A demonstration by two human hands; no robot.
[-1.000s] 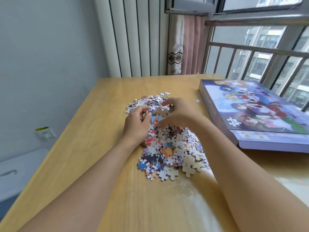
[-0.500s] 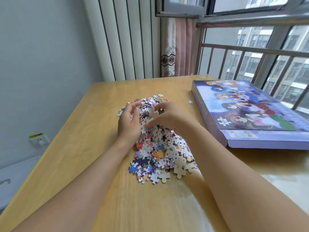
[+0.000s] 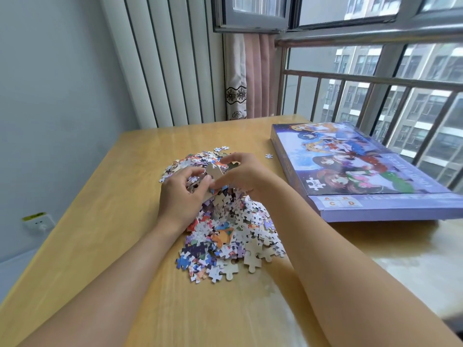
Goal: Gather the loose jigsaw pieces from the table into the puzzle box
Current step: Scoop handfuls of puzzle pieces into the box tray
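Since the earlier frames, both hands have been raised slightly off the heap, and a clump of joined pieces (image 3: 215, 171) is now lifted between them. The left hand (image 3: 181, 196) is curled around a handful of pieces, its fingers (image 3: 193, 175) bent inward over them. The right hand (image 3: 244, 175) is seen pinching the upper edge of the clump with thumb and fingertips. The pile of jigsaw pieces (image 3: 225, 229) is spread on the wooden table (image 3: 120, 196) beneath and nearer than the hands. The puzzle box (image 3: 363, 171) is laid flat, closed, to the right of the pile, well apart from it. One stray piece (image 3: 268, 156) is left between pile and box.
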